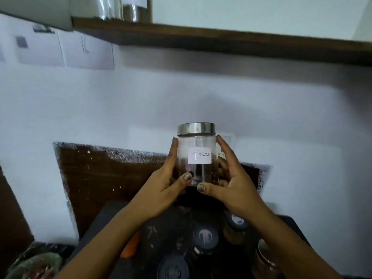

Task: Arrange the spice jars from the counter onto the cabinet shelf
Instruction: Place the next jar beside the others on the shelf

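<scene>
Holding one cloves jar (196, 156) — left hand (161, 186), right hand (233, 184), both grips closed around it.

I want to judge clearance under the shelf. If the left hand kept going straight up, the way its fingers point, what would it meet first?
Probably the dark wooden shelf edge. The left hand holds the cloves jar together with the right hand; only bare wall shows above the fingers, though depth is unclear.
</scene>
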`<state>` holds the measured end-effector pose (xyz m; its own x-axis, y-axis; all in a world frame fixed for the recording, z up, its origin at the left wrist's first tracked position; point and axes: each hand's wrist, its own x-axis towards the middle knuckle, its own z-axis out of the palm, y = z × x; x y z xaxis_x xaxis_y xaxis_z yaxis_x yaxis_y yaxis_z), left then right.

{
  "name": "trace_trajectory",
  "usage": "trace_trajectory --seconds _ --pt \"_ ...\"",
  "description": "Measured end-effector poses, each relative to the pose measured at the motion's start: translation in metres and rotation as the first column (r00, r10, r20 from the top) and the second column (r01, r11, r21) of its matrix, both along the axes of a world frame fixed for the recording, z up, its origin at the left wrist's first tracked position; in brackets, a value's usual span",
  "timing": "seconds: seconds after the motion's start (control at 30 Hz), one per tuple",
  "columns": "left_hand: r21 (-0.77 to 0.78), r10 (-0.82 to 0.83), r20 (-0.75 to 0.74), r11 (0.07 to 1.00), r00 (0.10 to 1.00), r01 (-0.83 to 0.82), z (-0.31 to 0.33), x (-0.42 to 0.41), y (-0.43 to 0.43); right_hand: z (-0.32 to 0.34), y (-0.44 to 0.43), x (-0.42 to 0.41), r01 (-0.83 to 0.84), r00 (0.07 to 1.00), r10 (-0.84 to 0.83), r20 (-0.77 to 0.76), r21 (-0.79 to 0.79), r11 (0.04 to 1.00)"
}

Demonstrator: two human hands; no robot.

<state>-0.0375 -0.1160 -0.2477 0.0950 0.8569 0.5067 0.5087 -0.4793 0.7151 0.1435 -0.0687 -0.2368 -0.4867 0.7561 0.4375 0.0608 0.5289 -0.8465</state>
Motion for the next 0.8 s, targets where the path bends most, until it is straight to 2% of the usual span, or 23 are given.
trace_trajectory --seconds 0.13,0.23,0.33,0.43,0.53,0.67,0.8 --pt "0.008 -0.021 0.047 1.000 0.999 0.021 0.052 -0.013 0.016 0.049 0.017 -0.018 0.092 0.995 -0.098 0.031 0.162 0.982" --pt "0.067 0.023 0.023 0.997 0.999 -0.024 0.093 -0.022 0.031 0.090 0.032 -0.031 0.126 0.990 -0.138 0.024 0.284 0.951" --pt "0.129 0.009 0.055 0.992 0.998 -0.016 0.131 -0.031 0.048 0.126 0.048 -0.042 0.107 0.994 -0.109 -0.015 0.359 0.927" --pt "0.207 -0.022 0.151 0.978 0.988 -0.010 0.167 -0.043 0.067 0.157 0.070 -0.055 0.063 0.997 -0.037 -0.068 0.447 0.892" --pt "0.272 -0.068 0.237 0.962 0.969 0.001 0.194 -0.054 0.084 0.187 0.084 -0.071 0.070 0.997 -0.037 -0.074 0.533 0.843" --pt "0.342 -0.085 0.344 0.939 0.935 -0.041 0.228 -0.070 0.107 0.226 0.102 -0.092 0.137 0.989 -0.077 -0.127 0.567 0.812" --pt "0.350 0.057 0.383 0.915 0.922 -0.202 0.257 -0.079 0.130 0.252 0.125 -0.114 0.196 0.978 -0.113 -0.176 0.579 0.791"
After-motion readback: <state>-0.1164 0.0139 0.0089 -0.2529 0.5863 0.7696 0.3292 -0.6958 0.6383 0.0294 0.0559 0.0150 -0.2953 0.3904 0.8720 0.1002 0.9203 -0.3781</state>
